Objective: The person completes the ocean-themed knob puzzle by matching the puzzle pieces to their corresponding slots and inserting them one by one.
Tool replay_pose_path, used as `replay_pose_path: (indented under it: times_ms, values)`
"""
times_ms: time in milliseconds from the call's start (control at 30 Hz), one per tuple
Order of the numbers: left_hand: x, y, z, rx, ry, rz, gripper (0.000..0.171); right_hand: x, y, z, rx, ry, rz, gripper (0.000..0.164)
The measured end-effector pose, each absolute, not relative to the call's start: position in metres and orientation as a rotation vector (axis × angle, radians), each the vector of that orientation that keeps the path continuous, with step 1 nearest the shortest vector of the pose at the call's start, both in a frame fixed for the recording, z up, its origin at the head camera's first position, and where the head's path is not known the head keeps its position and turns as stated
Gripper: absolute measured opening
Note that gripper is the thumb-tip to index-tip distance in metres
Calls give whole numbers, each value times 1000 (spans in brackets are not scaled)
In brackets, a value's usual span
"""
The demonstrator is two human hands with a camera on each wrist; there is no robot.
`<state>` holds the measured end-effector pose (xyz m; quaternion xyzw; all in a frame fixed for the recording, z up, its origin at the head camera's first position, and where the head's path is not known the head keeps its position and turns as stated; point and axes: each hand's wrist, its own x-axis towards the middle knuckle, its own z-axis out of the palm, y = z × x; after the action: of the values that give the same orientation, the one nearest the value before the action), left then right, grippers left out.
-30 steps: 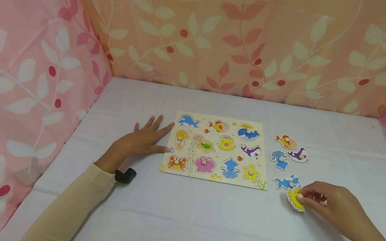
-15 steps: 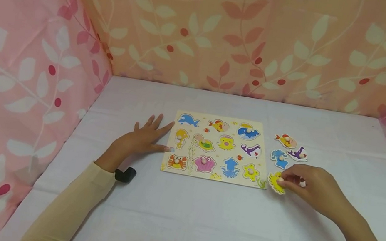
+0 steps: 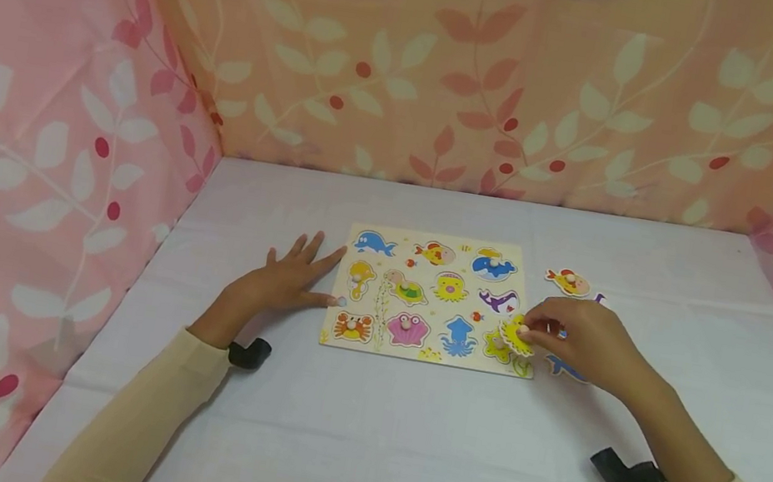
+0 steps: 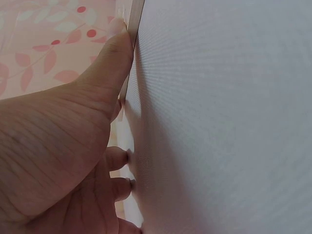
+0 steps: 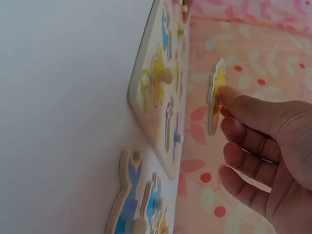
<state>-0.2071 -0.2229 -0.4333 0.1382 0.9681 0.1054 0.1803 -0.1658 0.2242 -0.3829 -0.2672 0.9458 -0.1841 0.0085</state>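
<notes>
My right hand (image 3: 587,340) pinches a yellow puzzle piece (image 3: 515,335) with a scalloped edge, thumb and forefinger at its knob. In the right wrist view the piece (image 5: 213,100) stands tilted, apart from the puzzle board (image 3: 477,363). From the head it overlaps the yellow starfish (image 3: 493,347) near the board's lower right corner. My left hand (image 3: 285,280) lies with fingers spread at the board's left side. In the left wrist view its thumb (image 4: 109,61) rests at the board's edge, while the other fingertips reach the tablecloth.
Right of the board lie loose knobbed pieces: an orange-red fish (image 3: 570,282), a blue shark-like piece (image 3: 563,368) and others partly hidden under the right hand. The board carries several sea animals, among them a crab (image 3: 365,329). Patterned cloth walls (image 3: 371,146) enclose the white table.
My right hand has carried the yellow piece leftward, from beside the blue shark-like piece to over the board's right edge. The left hand has stayed in place.
</notes>
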Motion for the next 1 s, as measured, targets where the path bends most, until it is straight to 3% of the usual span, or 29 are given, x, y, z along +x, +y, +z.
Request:
replay_pose_path:
  times_ms: [1000]
  values:
    - [-207, -222, -432, 394, 2741, 317, 98, -222, 159, -392, -828, 2809, -669, 17]
